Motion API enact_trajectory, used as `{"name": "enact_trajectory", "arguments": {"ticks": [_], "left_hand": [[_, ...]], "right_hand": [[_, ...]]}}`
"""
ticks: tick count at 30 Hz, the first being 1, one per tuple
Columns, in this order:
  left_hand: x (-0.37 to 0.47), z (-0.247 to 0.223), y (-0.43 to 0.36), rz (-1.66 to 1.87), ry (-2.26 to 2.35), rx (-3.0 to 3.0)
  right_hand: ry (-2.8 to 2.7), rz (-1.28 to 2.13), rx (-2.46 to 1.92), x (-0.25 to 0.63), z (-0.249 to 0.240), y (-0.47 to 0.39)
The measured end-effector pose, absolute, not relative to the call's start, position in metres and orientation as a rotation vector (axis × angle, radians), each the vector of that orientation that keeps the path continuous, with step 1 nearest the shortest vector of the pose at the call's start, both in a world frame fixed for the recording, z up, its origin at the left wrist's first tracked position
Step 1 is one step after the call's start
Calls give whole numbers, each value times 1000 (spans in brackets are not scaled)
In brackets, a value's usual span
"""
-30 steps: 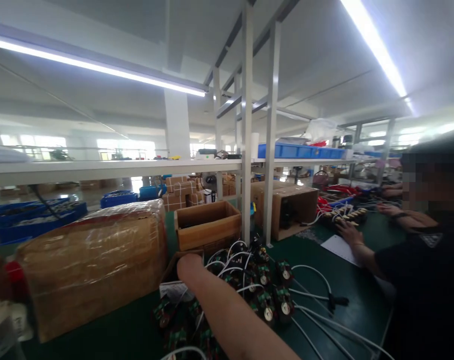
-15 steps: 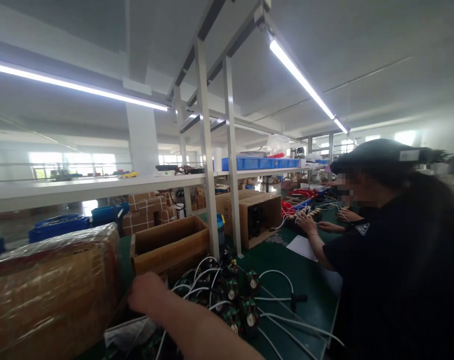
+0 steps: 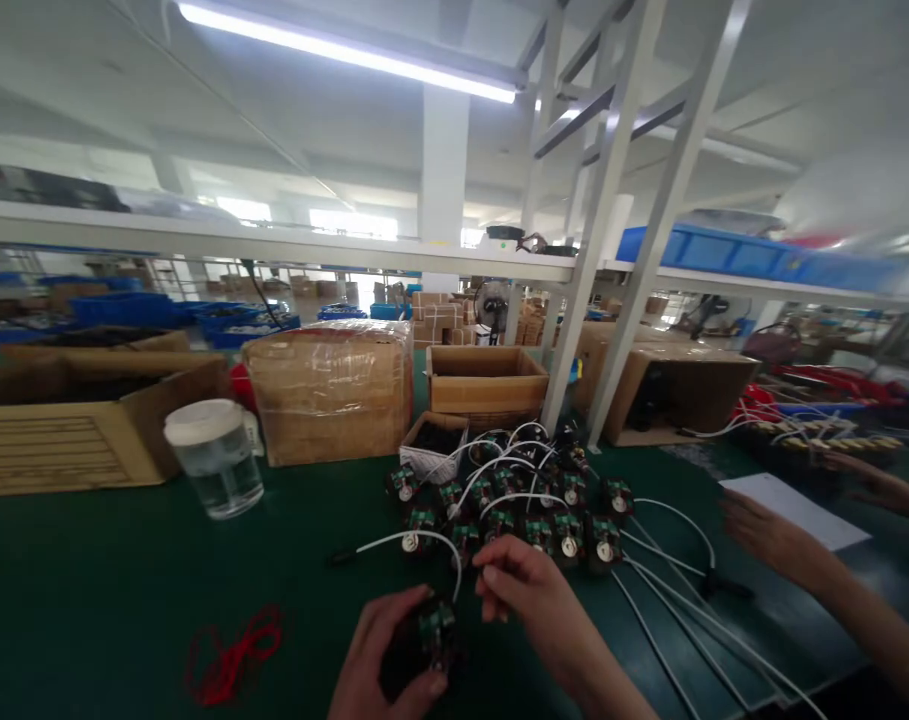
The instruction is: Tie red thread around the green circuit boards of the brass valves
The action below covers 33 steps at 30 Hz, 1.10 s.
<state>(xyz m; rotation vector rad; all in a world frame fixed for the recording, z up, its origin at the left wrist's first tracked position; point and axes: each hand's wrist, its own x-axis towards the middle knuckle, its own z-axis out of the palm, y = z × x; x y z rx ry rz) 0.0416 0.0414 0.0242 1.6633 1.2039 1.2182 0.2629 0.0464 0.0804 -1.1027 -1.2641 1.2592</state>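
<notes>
My left hand [image 3: 383, 655] is wrapped round a dark round unit with a green circuit board [image 3: 435, 625] on top. A white cable [image 3: 424, 535] with a black end arcs up from beside this unit. Just right of it, my right hand [image 3: 525, 595] has its fingers pinched together; whatever is between them, if anything, is too small to make out. Beyond both hands lie several similar units with green boards [image 3: 570, 540], tangled with white cables. Behind these stands a small box [image 3: 433, 460] of black parts.
Red thin wire [image 3: 236, 655] lies at front left, with a lidded clear water jug [image 3: 218, 470] behind it. Cardboard boxes [image 3: 334, 400] line the back under a white shelf [image 3: 311, 245]. Metal posts [image 3: 604, 240] rise at centre right. At right, a co-worker's hands [image 3: 769, 540] are near a white sheet [image 3: 799, 510].
The view has swung left and down. My right hand has come back from near the small box to the front, and my left hand now shows, gripping a unit with a circuit board.
</notes>
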Motion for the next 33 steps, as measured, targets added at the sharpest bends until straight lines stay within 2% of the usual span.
{"name": "enact_trajectory", "arguments": {"ticks": [3, 9, 27, 33], "left_hand": [[50, 22, 34, 1220, 1243, 1692], [59, 26, 27, 1086, 1265, 1732], [57, 21, 28, 972, 1265, 1762], [57, 21, 29, 982, 1262, 1763]], "right_hand": [[-1054, 1446, -1015, 261, 55, 24], [-974, 1537, -1032, 248, 27, 18], [-718, 1675, -900, 244, 13, 15], [-870, 1525, -1003, 243, 8, 17]]}}
